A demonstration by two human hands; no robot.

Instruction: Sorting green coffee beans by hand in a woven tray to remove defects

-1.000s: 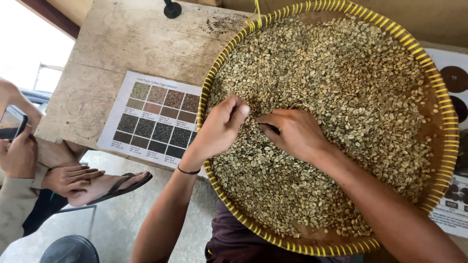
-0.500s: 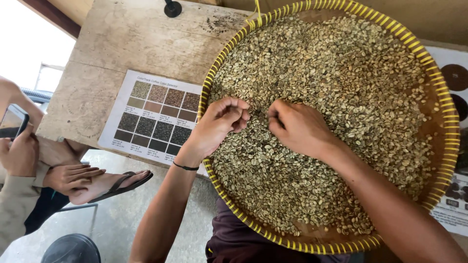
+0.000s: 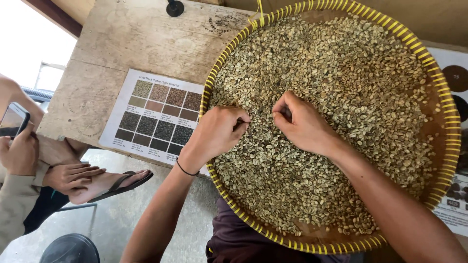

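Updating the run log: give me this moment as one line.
left hand: curled, on beans | right hand: pinched, on beans | tray: round, yellow rim | chart: left of tray

A colour chart sheet [image 3: 155, 117] lies on the wooden table [image 3: 131, 44].

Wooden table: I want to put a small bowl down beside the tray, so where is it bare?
The wooden table is bare above and left of the colour chart, up to the black knob. The woven tray is crowded: green beans fill it, both hands mid-tray.
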